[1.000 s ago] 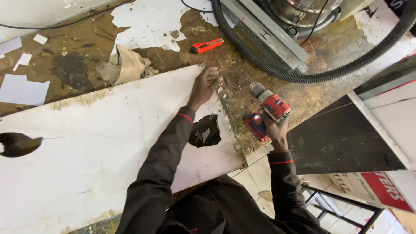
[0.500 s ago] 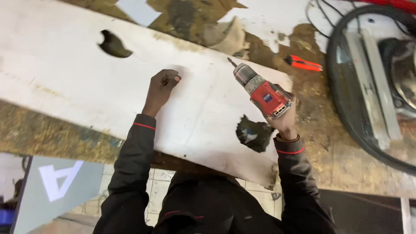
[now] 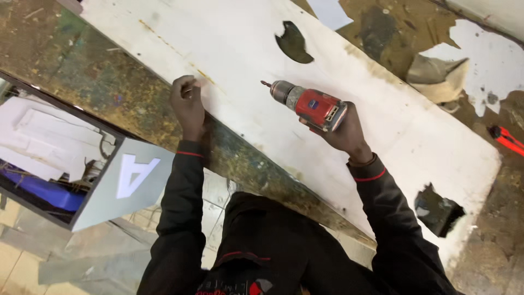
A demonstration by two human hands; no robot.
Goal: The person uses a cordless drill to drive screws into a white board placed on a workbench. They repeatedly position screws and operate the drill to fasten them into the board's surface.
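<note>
A long white board (image 3: pixel 245 54) with two ragged dark holes lies across a worn, stained workbench (image 3: pixel 87 76). My right hand (image 3: pixel 341 131) grips a red and grey cordless drill (image 3: pixel 305 101), held above the board with its bit pointing left. My left hand (image 3: pixel 187 101) rests at the board's near edge, fingers curled around something small that I cannot make out. Both arms wear dark sleeves with red cuff lines.
One hole (image 3: pixel 295 43) sits near the board's far edge, another (image 3: pixel 439 210) near its right end. A red cutter (image 3: pixel 507 139) lies on the bench at right, beside a crumpled tan scrap (image 3: pixel 439 76). A grey box with a white letter (image 3: pixel 128 177) stands below left.
The view has swung left along the board. My left hand moved to the board's near edge, and the drill in my right hand now points left instead of up-left.
</note>
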